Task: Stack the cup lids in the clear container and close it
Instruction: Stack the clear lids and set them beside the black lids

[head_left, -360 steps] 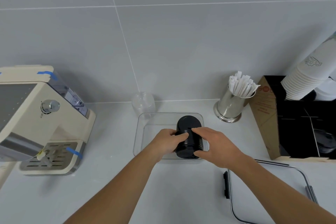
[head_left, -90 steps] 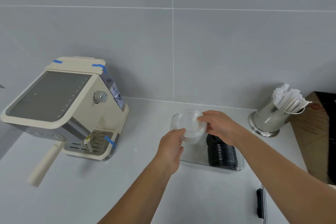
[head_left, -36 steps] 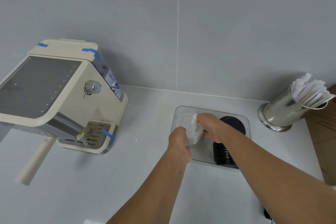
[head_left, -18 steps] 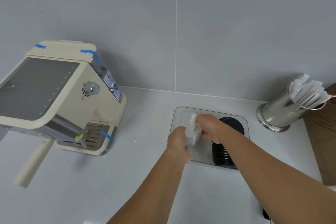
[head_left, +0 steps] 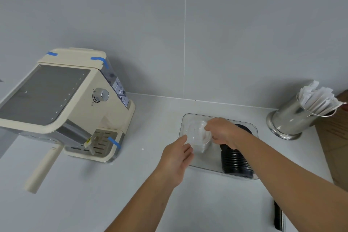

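On the pale grey counter (head_left: 94, 203), against a wall of large grey tiles (head_left: 244, 43), the biggest thing is a cream espresso machine (head_left: 62, 103) at the left, with strips of blue tape (head_left: 97, 60) on its lid and drip tray and a chrome knob (head_left: 101, 95) on its side. Its cream handle (head_left: 44, 167) slants down toward the near edge of the counter. Right of centre sits the clear container (head_left: 252, 128), open, a shallow rectangular tub with rounded corners. Inside it, along the right side, a stack of black cup lids (head_left: 235, 162) lies on its side. In the left half of the tub is a stack of clear cup lids (head_left: 197, 135), also tipped on its side, its round face turned toward the back left. The right hand (head_left: 224, 132) reaches in from the right and grips the clear stack at its upper right edge, fingers curled around the rim. The left hand (head_left: 177, 158) is just beside the tub's near left corner with fingers loosely spread and holding nothing; its fingertips come close to the clear stack, though I cannot tell whether they touch it. At the far right stands a steel canister (head_left: 288, 118) filled with paper-wrapped straws (head_left: 318, 98), next to a brown cardboard box (head_left: 337, 137). At the bottom right edge a black clip of the container's lid (head_left: 278, 216) pokes into view
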A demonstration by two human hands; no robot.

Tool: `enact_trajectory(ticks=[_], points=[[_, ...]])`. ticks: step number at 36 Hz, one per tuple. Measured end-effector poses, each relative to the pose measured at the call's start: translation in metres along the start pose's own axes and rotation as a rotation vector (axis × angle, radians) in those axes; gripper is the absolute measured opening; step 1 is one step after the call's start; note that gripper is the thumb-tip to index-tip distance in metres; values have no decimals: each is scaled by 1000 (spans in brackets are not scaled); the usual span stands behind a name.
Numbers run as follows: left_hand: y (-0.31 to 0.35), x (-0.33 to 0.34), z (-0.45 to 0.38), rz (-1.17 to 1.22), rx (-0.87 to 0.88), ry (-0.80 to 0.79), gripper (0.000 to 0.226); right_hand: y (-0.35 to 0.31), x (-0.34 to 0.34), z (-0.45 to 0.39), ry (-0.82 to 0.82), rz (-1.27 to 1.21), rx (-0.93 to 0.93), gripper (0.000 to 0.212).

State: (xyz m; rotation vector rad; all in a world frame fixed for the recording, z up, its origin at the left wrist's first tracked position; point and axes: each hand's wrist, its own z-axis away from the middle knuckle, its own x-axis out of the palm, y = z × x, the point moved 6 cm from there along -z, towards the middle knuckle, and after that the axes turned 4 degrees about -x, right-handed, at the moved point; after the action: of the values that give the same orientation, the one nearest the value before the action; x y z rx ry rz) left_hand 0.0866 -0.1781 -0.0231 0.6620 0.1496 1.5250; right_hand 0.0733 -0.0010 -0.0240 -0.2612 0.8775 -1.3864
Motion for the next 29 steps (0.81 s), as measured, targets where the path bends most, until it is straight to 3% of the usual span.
enact_trajectory(ticks=[2, 5, 8, 11, 19, 24, 29], points=[[7, -11, 0, -75, 79, 40, 6, 2, -1, 2, -10, -4, -10, 13], [18, -30, -2, -210, 233, 170, 21, 8, 0, 1, -28, -29, -23, 8], [21, -41, -1, -305, 315, 252, 20, 17, 3, -1, -35, -147, 8, 52], [18, -47, -4, -394, 316, 274, 27, 22, 9, 1, -21, -226, 25, 64], [17, -48, -14, -599, 374, 302, 28, 27, 25, 2, 40, -381, 18, 64], [12, -49, -17, -680, 423, 307, 25, 33, 37, 3, 76, -427, 53, 45], [10, -49, -20, -697, 439, 281, 18, 37, 45, 1, 93, -461, 104, 42]])
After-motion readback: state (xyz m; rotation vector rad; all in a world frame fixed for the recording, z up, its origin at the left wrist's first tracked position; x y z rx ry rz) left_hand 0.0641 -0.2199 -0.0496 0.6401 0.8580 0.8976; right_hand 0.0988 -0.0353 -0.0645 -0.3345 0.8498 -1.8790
